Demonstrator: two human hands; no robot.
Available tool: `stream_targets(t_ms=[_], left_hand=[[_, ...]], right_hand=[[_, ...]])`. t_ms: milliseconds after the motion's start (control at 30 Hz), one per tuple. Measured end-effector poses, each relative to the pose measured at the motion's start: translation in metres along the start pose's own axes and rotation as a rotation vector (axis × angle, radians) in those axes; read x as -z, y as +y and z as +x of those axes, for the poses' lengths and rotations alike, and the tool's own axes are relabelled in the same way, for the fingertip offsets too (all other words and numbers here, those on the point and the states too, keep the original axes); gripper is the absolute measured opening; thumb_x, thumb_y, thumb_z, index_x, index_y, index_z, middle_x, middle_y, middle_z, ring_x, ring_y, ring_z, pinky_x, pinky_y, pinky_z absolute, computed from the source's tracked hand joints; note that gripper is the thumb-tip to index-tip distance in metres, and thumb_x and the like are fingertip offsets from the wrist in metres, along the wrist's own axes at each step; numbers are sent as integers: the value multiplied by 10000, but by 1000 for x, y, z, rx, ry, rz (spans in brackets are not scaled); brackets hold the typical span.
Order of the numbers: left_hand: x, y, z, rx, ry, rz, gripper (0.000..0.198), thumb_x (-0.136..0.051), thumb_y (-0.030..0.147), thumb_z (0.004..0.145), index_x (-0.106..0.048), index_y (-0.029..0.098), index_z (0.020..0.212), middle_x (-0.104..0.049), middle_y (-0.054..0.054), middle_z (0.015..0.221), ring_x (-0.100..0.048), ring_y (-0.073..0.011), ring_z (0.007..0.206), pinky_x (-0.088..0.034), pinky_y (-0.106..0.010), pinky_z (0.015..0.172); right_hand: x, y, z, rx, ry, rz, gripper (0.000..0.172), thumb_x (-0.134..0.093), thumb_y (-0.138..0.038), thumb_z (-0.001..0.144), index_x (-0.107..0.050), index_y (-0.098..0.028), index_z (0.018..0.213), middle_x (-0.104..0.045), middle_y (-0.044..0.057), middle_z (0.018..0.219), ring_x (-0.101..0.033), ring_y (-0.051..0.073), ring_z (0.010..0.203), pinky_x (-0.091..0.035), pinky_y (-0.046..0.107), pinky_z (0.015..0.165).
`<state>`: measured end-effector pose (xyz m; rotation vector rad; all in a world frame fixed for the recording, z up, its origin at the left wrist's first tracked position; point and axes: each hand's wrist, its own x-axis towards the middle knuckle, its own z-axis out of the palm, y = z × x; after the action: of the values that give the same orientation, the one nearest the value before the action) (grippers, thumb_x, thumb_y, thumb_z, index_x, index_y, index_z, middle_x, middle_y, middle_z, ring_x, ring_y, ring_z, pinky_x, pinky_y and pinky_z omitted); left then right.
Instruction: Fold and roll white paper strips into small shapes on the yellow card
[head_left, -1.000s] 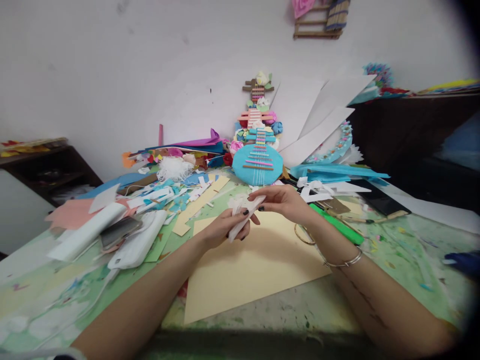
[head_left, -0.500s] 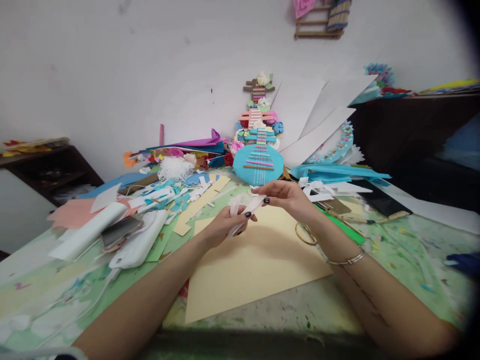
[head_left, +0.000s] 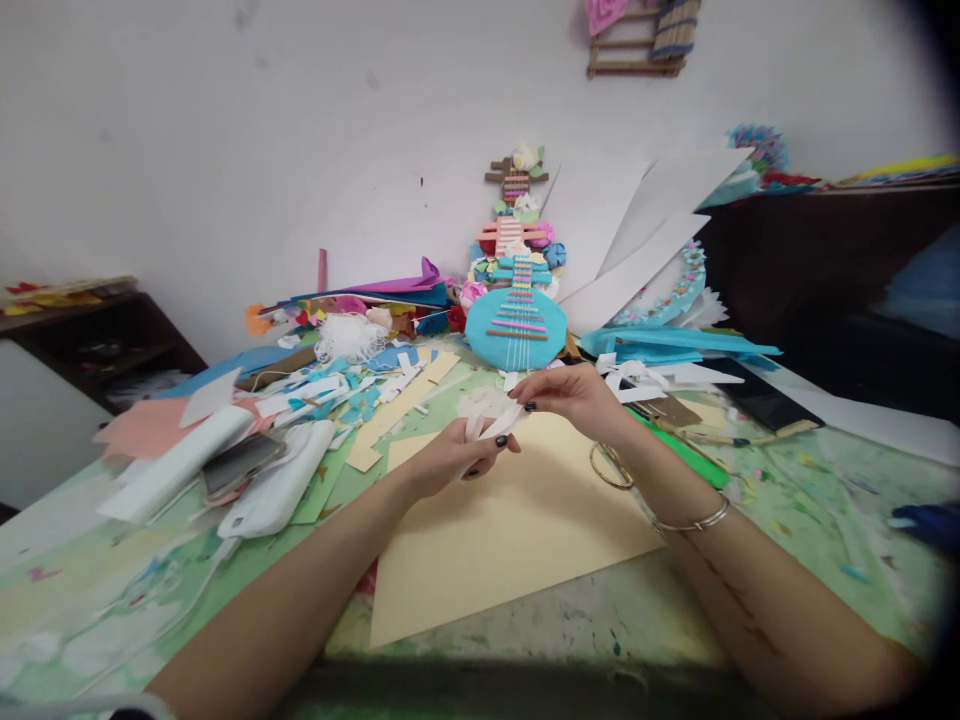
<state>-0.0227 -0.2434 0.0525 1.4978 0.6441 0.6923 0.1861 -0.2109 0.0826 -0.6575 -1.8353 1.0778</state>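
Observation:
A thin white strip (head_left: 486,408), paper-like and partly bunched up, stretches between my two hands. My left hand (head_left: 459,455) is closed around its lower part, thumb on top. At the upper right end, my right hand (head_left: 562,400) pinches the strip between thumb and fingertips. Both hands hover over a cream sheet of paper (head_left: 510,540) lying on the table. Just behind them stands a blue paper lute (head_left: 516,325) with coloured bars and white strings, leaning against similar pieces.
Cut paper scraps (head_left: 337,390), a phone (head_left: 244,465) and a white power bank (head_left: 281,480) lie to the left. On the right are a gold bangle (head_left: 611,467), a green tool (head_left: 686,447) and a black phone (head_left: 769,398). White sheets (head_left: 637,265) lean on the wall.
The white strip has shifted and bunched differently between my hands; its end that hung below my left hand no longer shows. My fingers have moved slightly, and the pinch continues.

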Motion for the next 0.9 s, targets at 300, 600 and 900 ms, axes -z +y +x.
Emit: stream_targets(t_ms=[300,600,900], left_hand=[[1,-2,1,13,90,76,316,-660,342,708,-600,98,900,-411,48,539,-356,-48,457,-228,-185,427],[1,-1,0,32,100,113,332,-675,349,682,-608,113,906,-451,33,583,-385,-48,468,-264,-164,413],[-1,2,-2,51,59,98,359,-673,360,686,-590,102,922,-417,40,592,-348,-42,465,-242,-170,405]], right_hand=[[1,-1,0,118,18,-175,95,-645,-248,729,-701,-172,719,-640,68,876,-594,177,829,-489,323,725],[1,-2,0,169,-5,-191,98,-628,-244,751,-699,-177,736,-614,58,835,-594,165,808,-498,319,741],[1,-8,0,202,-11,-261,125,-626,-268,756,-711,-196,700,-648,63,830,-610,182,803,-508,333,735]])
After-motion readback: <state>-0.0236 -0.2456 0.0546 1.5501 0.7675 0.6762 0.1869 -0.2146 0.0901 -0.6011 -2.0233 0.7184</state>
